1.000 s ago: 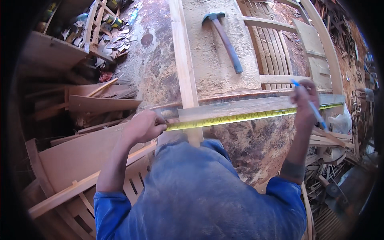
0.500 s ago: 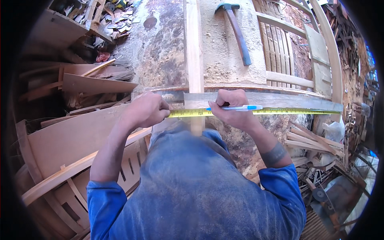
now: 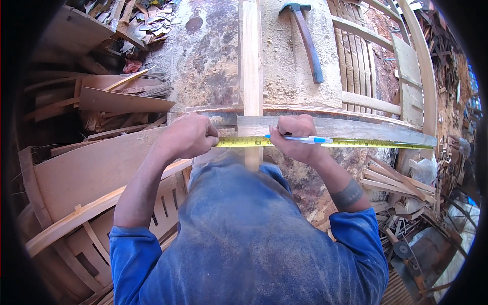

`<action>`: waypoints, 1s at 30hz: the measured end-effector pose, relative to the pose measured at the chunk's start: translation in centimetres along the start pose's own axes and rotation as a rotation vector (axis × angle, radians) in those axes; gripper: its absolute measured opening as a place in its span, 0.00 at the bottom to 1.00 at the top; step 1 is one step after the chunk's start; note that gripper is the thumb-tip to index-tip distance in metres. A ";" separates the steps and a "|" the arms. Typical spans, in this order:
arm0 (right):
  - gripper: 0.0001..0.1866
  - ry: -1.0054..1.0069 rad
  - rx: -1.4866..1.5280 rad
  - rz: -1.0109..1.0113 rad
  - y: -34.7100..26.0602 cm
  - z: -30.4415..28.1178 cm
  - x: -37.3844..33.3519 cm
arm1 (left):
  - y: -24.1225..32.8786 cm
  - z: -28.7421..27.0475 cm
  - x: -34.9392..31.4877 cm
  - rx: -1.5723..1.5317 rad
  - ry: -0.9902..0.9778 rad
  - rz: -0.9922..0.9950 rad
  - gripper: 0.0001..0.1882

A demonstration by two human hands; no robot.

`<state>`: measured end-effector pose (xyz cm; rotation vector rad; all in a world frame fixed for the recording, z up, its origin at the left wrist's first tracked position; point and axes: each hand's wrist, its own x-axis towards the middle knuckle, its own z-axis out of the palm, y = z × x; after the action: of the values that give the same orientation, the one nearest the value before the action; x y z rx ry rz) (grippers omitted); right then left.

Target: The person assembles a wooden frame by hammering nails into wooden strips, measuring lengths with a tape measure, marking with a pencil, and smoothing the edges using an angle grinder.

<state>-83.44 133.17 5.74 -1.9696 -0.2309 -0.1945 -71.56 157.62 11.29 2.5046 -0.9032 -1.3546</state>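
Note:
A yellow measuring tape [image 3: 376, 144] stretches left to right along the near edge of a grey-brown wooden board [image 3: 356, 127]. My left hand [image 3: 189, 136] is closed on the tape's left part, fingers curled over it. Closed around a white pen with a blue cap [image 3: 311, 139], my right hand [image 3: 299, 138] rests at the tape and board, a little right of the middle. The pen lies crosswise in its fingers, its blue tip pointing left. A pale wooden strip [image 3: 252, 61] runs away from me, crossing under the tape between my hands.
A hammer [image 3: 306, 48] lies on the sawdust-covered surface beyond the board. At right is a slatted wooden frame [image 3: 371, 101], with loose sticks [image 3: 391, 180] below it. Curved panels [image 3: 96, 168] and scrap wood fill the left side.
The whole scene has shifted slightly in view. Both hands keep their hold, the left on the tape and the right on the pen, with hardly any movement along the board.

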 end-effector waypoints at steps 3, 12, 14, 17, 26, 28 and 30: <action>0.20 0.000 -0.026 -0.006 0.0 0.0 0.0 | 0.2 -0.2 -0.1 0.004 -0.011 -0.008 0.13; 0.21 0.020 -0.026 -0.040 0.2 0.0 0.0 | 0.4 -0.4 0.1 -0.011 -0.041 -0.050 0.14; 0.21 0.011 -0.031 -0.051 0.2 0.0 0.1 | 0.4 -0.4 0.1 -0.012 -0.041 -0.056 0.14; 0.21 0.020 -0.031 -0.058 0.2 0.1 0.1 | 0.3 -0.3 0.2 -0.008 -0.048 -0.064 0.14; 0.22 -0.011 -0.060 -0.045 0.2 -0.1 0.0 | 0.3 -0.3 0.2 -0.008 -0.049 -0.063 0.14; 0.22 0.000 -0.061 -0.053 0.3 0.0 -0.1 | 0.3 -0.3 0.2 -0.005 -0.041 -0.055 0.14; 0.22 0.011 -0.062 -0.061 0.3 0.0 -0.1 | 0.4 -0.3 0.1 0.002 -0.041 -0.050 0.14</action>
<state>-83.44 133.08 5.42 -2.0245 -0.2807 -0.2541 -71.39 157.20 11.54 2.5258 -0.8554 -1.4250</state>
